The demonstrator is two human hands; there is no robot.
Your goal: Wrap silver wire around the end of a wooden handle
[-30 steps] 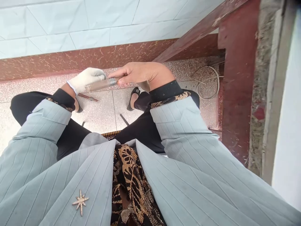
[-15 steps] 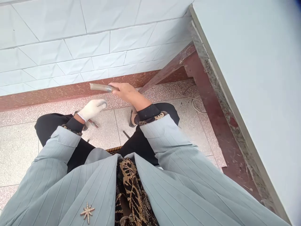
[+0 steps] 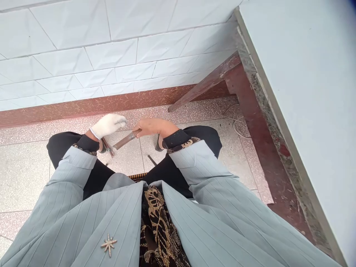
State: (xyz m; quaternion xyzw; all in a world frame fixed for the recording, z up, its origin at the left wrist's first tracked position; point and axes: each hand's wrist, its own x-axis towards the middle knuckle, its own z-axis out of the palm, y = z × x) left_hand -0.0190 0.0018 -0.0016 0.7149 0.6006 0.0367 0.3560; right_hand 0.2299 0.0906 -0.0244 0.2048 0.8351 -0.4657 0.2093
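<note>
My bare right hand (image 3: 150, 127) is closed round one end of a short grey-brown tube (image 3: 125, 141), which has a ribbed metal band near my fingers. The tube's free end tilts down to the left. My left hand (image 3: 108, 125), in a white glove with greyish fingertips, is closed to the left of the tube; its palm is hidden. A thin reddish-brown tool (image 3: 110, 149) shows below the glove, close to the tube's free end. I cannot tell whether the left hand holds this tool or what kind it is.
A white tiled wall (image 3: 111, 53) with a reddish-brown skirting (image 3: 116, 97) runs in front. To the right stand a dark red frame (image 3: 254, 122) with a slanting brace (image 3: 205, 81) and a pale slab (image 3: 306, 74). A thin cable (image 3: 240, 133) lies on the speckled floor (image 3: 22, 174).
My right hand has lowered the tube, and its free end has swung from nearly level to pointing down-left. My left hand has shifted slightly left. The whole view has moved a little.
</note>
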